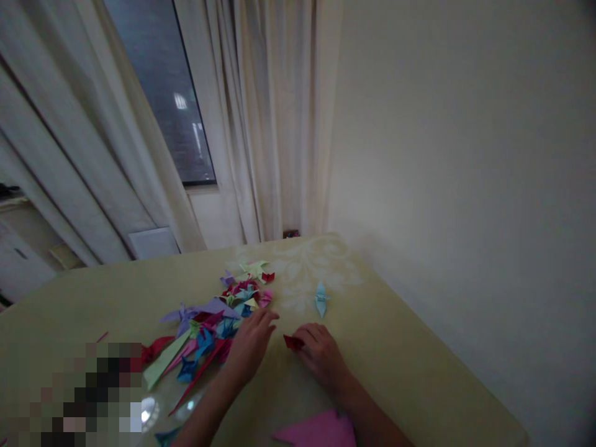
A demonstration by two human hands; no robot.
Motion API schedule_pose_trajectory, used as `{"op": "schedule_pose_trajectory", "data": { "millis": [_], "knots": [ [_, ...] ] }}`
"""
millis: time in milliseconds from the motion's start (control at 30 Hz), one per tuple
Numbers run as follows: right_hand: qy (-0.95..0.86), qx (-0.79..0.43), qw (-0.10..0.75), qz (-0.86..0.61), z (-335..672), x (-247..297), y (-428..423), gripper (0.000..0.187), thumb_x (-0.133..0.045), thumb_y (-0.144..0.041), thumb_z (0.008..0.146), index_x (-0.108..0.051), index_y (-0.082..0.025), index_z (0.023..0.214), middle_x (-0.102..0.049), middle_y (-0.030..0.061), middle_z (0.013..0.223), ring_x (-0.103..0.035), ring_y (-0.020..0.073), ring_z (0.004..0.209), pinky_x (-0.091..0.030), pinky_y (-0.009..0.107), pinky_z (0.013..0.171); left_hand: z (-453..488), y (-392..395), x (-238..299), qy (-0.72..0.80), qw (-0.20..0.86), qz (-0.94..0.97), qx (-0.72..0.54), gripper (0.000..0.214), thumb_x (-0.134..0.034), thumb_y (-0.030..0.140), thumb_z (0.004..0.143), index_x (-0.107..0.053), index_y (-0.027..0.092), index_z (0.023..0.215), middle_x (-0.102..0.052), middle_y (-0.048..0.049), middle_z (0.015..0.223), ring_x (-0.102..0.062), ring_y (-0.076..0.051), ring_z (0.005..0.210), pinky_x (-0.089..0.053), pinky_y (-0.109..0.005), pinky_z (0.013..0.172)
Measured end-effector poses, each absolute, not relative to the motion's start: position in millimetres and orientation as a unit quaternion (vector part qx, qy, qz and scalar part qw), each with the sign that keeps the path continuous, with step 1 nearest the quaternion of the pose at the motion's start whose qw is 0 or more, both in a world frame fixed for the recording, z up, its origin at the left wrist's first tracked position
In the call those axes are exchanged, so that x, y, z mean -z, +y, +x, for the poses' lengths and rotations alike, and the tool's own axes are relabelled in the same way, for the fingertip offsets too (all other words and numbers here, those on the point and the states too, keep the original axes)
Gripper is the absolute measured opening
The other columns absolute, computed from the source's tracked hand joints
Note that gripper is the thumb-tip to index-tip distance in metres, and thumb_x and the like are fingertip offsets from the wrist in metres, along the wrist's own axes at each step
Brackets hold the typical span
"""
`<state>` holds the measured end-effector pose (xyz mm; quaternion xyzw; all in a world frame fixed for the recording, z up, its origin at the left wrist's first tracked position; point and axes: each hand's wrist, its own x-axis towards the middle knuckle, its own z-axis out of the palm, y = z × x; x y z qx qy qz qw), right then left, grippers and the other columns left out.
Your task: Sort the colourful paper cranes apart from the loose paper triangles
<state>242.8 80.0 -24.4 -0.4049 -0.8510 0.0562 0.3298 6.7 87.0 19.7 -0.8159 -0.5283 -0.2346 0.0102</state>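
Between the thumb and fingers of my right hand (321,354) is a small folded piece of red paper (292,342), its pointed end facing left. My left hand (254,338) is held beside the pile of folded paper pieces, fingers apart and nothing seen in them. That pile holds several origami figures, among them a lilac one (216,307), a blue one (205,343) and a long pale green strip (167,360). Beyond my right hand a light blue paper crane (321,299) lies alone. A pink paper sheet (321,429) lies near my right forearm, partly covered by it.
The pale yellow table (395,366) runs along a bare wall (465,186) on the right. Cream curtains (279,124) and a dark window (162,93) stand behind it. A blurred-out patch (93,397) hides the table's lower left.
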Motion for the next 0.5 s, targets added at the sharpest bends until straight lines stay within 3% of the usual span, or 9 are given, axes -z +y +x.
{"op": "schedule_pose_trajectory", "data": {
  "millis": [167,367,500],
  "knots": [
    [-0.844,-0.094,0.276,-0.450,245.3,23.9,88.5,0.024,-0.074,-0.008,0.091,-0.069,-0.021,0.111,-0.073,0.0080,0.109,-0.067,0.0266,0.102,-0.055,0.040,0.093,-14.2,133.3,-28.0,-0.630,0.075,-0.769,0.074,0.052,-0.045,0.002,0.095,-0.065,0.021,0.139,-0.065,-0.0157,0.145,-0.058,-0.034,0.133,-0.046,-0.050,0.109],
    [-0.821,-0.191,0.323,-0.430,247.1,21.7,90.2,0.045,-0.056,0.005,0.088,-0.066,-0.024,0.121,-0.067,0.0066,0.124,-0.067,0.0214,0.116,-0.055,0.032,0.101,-21.4,144.7,-27.6,-0.636,0.050,-0.770,0.028,0.037,-0.044,0.009,0.100,-0.072,0.019,0.124,-0.071,-0.0160,0.128,-0.064,-0.032,0.122,-0.047,-0.047,0.106],
    [-0.825,-0.184,0.322,-0.427,245.8,22.4,89.0,0.052,-0.052,0.006,0.086,-0.066,-0.024,0.126,-0.067,0.0078,0.129,-0.067,0.0222,0.118,-0.054,0.034,0.105,-26.5,148.7,-25.5,-0.639,0.022,-0.769,0.017,0.039,-0.045,0.004,0.099,-0.069,0.019,0.126,-0.070,-0.0147,0.127,-0.066,-0.027,0.120,-0.047,-0.039,0.104]
  ]
}}
